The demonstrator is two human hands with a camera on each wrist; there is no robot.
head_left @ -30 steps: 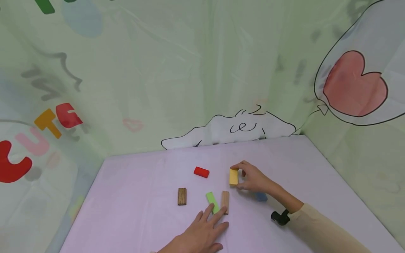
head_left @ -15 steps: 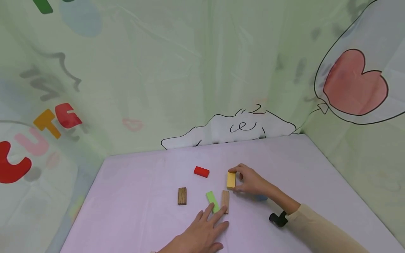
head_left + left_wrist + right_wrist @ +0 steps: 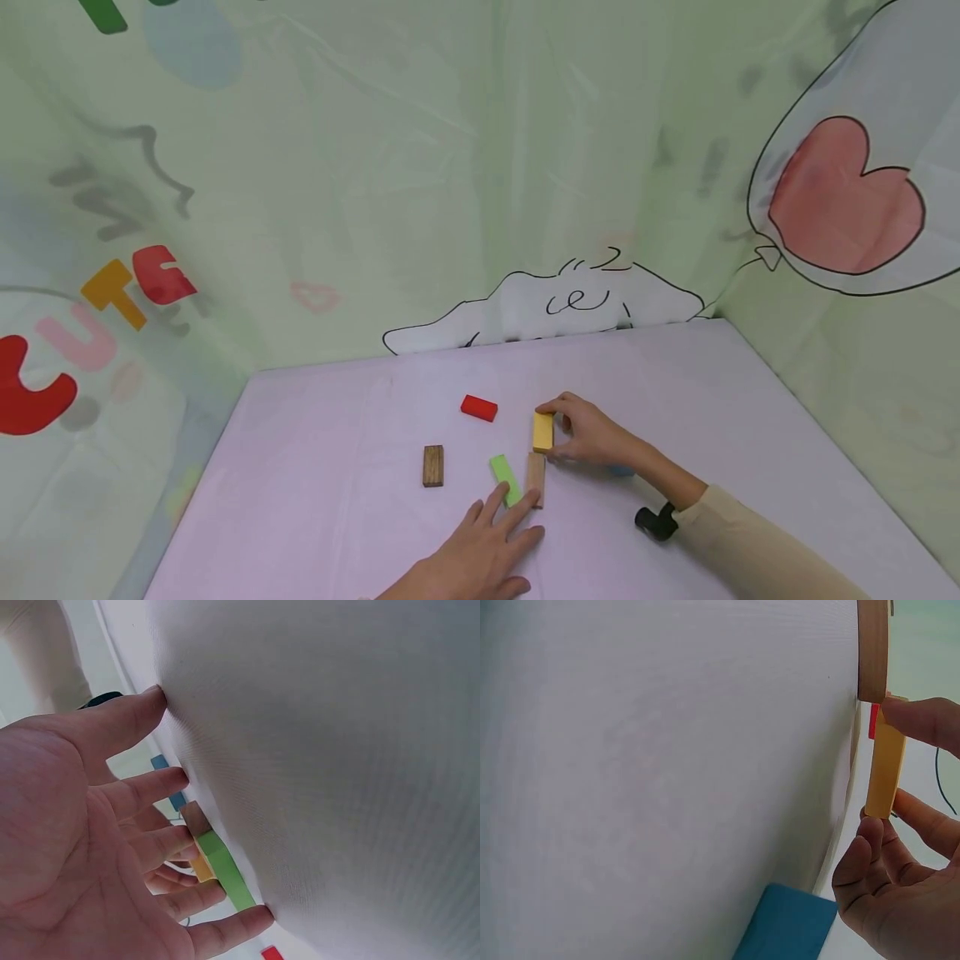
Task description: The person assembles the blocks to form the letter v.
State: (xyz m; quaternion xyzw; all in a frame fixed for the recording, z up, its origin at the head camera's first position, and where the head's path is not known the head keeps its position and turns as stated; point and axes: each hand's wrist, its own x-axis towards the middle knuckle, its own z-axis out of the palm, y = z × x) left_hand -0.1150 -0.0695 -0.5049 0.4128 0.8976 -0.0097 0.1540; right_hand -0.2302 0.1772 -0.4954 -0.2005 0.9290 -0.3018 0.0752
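Note:
In the head view my right hand (image 3: 592, 433) pinches a yellow block (image 3: 543, 433) by its two ends between thumb and fingers. The yellow block is at the far end of a light wood block (image 3: 536, 473); in the right wrist view their ends look touching or nearly so. My left hand (image 3: 480, 546) lies low with its fingers spread and straight. Its fingertips reach the near ends of the light wood block and a slanted green block (image 3: 504, 473). Part of a blue block (image 3: 621, 471) shows below my right wrist.
A red block (image 3: 478, 407) lies toward the back, and a dark brown block (image 3: 432, 466) lies to the left. All are on a pale lilac table (image 3: 315, 500). Printed cloth walls (image 3: 375, 167) stand behind the table and along its sides.
My right hand has brought the yellow block left and slightly nearer, up to the far end of the light wood block. My left hand has stayed in place.

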